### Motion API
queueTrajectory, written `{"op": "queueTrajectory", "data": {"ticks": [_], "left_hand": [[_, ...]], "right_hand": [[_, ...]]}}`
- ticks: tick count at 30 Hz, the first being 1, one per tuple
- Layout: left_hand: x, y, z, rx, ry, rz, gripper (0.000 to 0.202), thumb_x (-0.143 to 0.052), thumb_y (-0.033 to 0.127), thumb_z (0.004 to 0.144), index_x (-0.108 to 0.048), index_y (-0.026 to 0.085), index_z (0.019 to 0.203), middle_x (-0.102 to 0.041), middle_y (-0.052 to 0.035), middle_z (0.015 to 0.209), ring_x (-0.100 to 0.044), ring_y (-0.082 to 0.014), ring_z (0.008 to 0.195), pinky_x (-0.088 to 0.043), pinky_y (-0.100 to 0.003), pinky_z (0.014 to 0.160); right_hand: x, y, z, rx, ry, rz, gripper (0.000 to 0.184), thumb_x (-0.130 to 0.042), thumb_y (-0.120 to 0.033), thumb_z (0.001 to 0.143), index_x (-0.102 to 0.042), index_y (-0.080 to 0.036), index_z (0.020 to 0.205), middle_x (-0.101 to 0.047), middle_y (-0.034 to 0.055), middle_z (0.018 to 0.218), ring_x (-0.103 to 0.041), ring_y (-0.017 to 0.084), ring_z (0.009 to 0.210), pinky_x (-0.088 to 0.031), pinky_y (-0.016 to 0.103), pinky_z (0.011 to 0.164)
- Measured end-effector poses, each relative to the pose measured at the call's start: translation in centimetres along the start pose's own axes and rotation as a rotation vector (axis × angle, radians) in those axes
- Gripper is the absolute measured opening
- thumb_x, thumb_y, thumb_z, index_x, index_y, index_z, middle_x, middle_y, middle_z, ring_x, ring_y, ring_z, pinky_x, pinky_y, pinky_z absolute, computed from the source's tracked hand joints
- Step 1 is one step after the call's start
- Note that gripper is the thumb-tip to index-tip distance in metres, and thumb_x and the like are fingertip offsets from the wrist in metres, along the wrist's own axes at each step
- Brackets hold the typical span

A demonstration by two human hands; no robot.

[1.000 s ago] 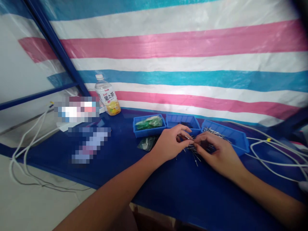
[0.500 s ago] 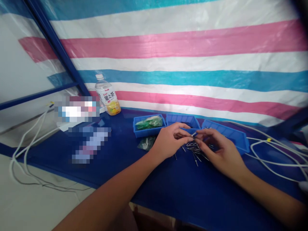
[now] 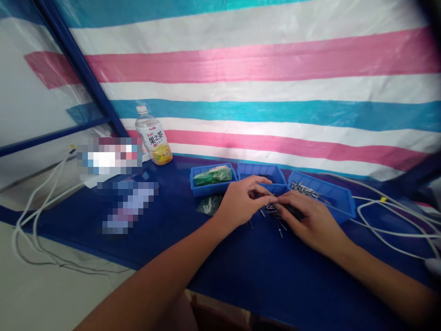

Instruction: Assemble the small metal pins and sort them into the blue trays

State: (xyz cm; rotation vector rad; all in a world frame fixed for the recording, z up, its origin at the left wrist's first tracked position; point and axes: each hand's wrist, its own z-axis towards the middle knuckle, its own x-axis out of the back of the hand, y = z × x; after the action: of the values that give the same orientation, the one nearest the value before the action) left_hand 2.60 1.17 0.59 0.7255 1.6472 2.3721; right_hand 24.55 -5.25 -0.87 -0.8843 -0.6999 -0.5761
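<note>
Meeting at the fingertips above one dark blue table [image 3: 262,276], the left hand [image 3: 246,201] and right hand [image 3: 312,218] each pinched thumb to forefinger around a small piece [image 3: 275,199], too tiny to identify. Just below the fingers lay one heap of thin metal pieces [image 3: 275,214], too tangled and too covered to count. Beside the left wrist was one clear bag [image 3: 207,206]. Beyond ran three blue trays: the left tray [image 3: 213,188] with green bags [image 3: 215,174], the middle tray [image 3: 253,170] with some dark bits, and the right tray [image 3: 339,200] with many slim silver pieces [image 3: 306,191].

Half a second earlier, the right hand had arched higher and hidden most of the silver pieces; now it sat flatter, baring them and covering more of the heap. The left hand had barely moved.

The hands blocked parts of the middle and right trays. One bottle [image 3: 154,138] stood farther left, white cables [image 3: 382,234] looped at both ends, and one striped sheet [image 3: 241,110] closed the back.
</note>
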Motion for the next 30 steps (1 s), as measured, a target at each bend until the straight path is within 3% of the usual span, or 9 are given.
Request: {"op": "queueTrajectory", "data": {"ticks": [3,6,11,16,21,23,25,27,30], "left_hand": [[0.0,0.3,0.0,-0.023,-0.008,-0.013,0.05,-0.085,0.03,0.086,-0.07,0.021,0.133,-0.086,-0.0054,0.105,-0.078,-0.0203,0.089,-0.06,-0.033,0.081],[0.0,0.3,0.0,-0.042,-0.005,0.015,0.052,-0.085,0.029,0.086,-0.068,0.021,0.135,-0.085,-0.0063,0.109,-0.08,-0.0219,0.095,-0.06,-0.034,0.082],[0.1,-0.1,0.1,-0.051,-0.014,0.099,0.038,-0.077,0.02,0.09,-0.072,0.021,0.128,-0.085,-0.0056,0.107,-0.079,-0.021,0.094,-0.061,-0.035,0.083],[0.0,-0.3,0.1,-0.079,-0.031,0.137,0.032,-0.072,0.018,0.093,-0.073,0.02,0.125,-0.084,-0.0068,0.108,-0.079,-0.021,0.096,-0.062,-0.036,0.086],[-0.1,-1.0,0.1,-0.156,-0.056,0.268,0.024,-0.067,0.023,0.097,-0.075,0.019,0.12,-0.084,-0.0069,0.109,-0.079,-0.0212,0.096,-0.062,-0.037,0.089],[-0.2,-1.2,0.1,-0.191,-0.065,0.34,0.024,-0.065,0.023,0.099,-0.075,0.019,0.12,-0.083,-0.0073,0.112,-0.078,-0.0227,0.101,-0.061,-0.039,0.094],[-0.1,-1.4,0.1,-0.226,-0.076,0.414,0.023,-0.064,0.025,0.1,-0.075,0.019,0.12,-0.083,-0.0075,0.113,-0.077,-0.0249,0.106,-0.059,-0.042,0.1],[-0.1,-1.4,0.0,-0.252,-0.094,0.464,0.022,-0.063,0.027,0.102,-0.075,0.02,0.118,-0.082,-0.0079,0.114,-0.075,-0.0265,0.111,-0.057,-0.043,0.103],[-0.1,-1.3,-0.1,-0.277,-0.114,0.49,0.022,-0.06,0.027,0.103,-0.075,0.02,0.118,-0.081,-0.0084,0.12,-0.074,-0.027,0.114,-0.056,-0.042,0.106]], "right_hand": [[0.0,-0.2,0.1,-0.046,-0.032,0.035,0.024,-0.054,-0.037,0.11,-0.076,-0.026,0.107,-0.076,0.0064,0.094,-0.07,0.023,0.084,-0.055,0.036,0.072],[0.2,-0.1,0.3,-0.196,0.046,0.139,0.031,-0.056,-0.048,0.109,-0.077,-0.025,0.106,-0.077,0.0055,0.089,-0.069,0.023,0.079,-0.055,0.034,0.067],[0.6,0.6,0.3,-0.496,0.203,0.556,0.036,-0.066,-0.057,0.102,-0.078,-0.023,0.104,-0.069,0.0031,0.08,-0.058,0.015,0.061,-0.044,0.026,0.049],[0.6,0.6,0.0,-0.6,0.287,0.822,0.034,-0.071,-0.054,0.1,-0.076,-0.023,0.114,-0.064,0.0006,0.074,-0.05,0.013,0.054,-0.035,0.024,0.044],[1.1,0.4,-0.1,-0.67,0.285,0.834,0.041,-0.064,-0.061,0.102,-0.072,-0.022,0.095,-0.06,-0.0013,0.062,-0.047,0.013,0.046,-0.034,0.025,0.042],[1.3,0.3,-0.3,-0.603,0.201,0.636,0.042,-0.06,-0.061,0.104,-0.071,-0.022,0.091,-0.062,-0.0001,0.064,-0.051,0.014,0.049,-0.038,0.027,0.045],[1.3,0.0,-0.6,-0.428,0.114,0.352,0.037,-0.06,-0.056,0.105,-0.074,-0.024,0.093,-0.07,0.003,0.075,-0.062,0.018,0.061,-0.049,0.031,0.055],[1.1,-0.4,-0.7,-0.181,0.038,0.098,0.025,-0.064,-0.048,0.105,-0.077,-0.026,0.103,-0.077,0.0062,0.096,-0.072,0.025,0.084,-0.059,0.039,0.076],[0.5,-0.9,-0.8,0.088,-0.052,-0.103,0.027,-0.072,-0.04,0.1,-0.076,-0.029,0.124,-0.076,0.0108,0.121,-0.07,0.033,0.112,-0.057,0.055,0.102]]}}
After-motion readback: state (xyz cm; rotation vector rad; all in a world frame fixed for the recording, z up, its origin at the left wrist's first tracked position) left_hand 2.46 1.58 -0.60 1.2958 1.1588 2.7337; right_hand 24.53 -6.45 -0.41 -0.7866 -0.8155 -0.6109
